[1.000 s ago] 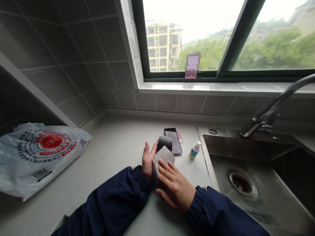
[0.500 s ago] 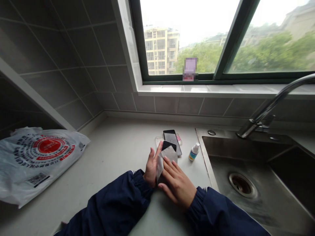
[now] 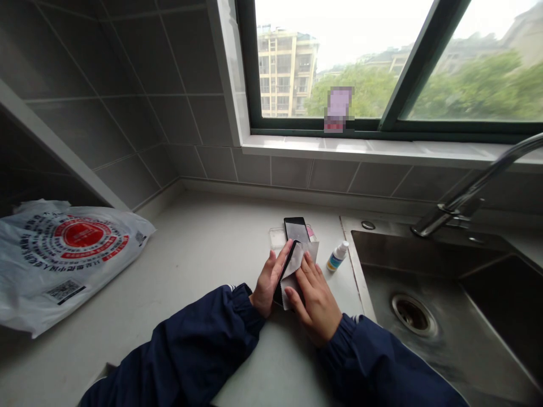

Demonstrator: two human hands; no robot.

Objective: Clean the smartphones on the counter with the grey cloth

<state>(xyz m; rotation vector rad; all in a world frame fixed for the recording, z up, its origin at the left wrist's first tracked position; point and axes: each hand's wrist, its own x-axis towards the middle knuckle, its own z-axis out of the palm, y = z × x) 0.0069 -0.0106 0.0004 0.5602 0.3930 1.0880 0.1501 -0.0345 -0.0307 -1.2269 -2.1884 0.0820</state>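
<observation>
My left hand [image 3: 263, 287] grips a black phone [image 3: 278, 294] along its left side, low over the counter. A grey cleaning cloth [image 3: 306, 250] with a zigzag edge covers most of its screen, leaving a dark strip bare at the left. The fingers of my right hand [image 3: 317, 305] press the cloth flat onto the phone. Just beyond, a second phone [image 3: 296, 230] lies on the counter, with clear phone cases [image 3: 276, 237] partly under or beside it. To the right of my right hand stands a small white spray bottle [image 3: 337, 256] with a coloured label.
A steel sink [image 3: 356, 265] with a chrome faucet [image 3: 470, 192] is set into the counter at the right. On the left lies a white plastic bag [image 3: 38, 305] with red and black print. A window ledge [image 3: 297, 144] runs along the back wall.
The cloth has slid right and upward over the phone, uncovering its left edge. My right hand has moved slightly with it. The view has tilted down a little.
</observation>
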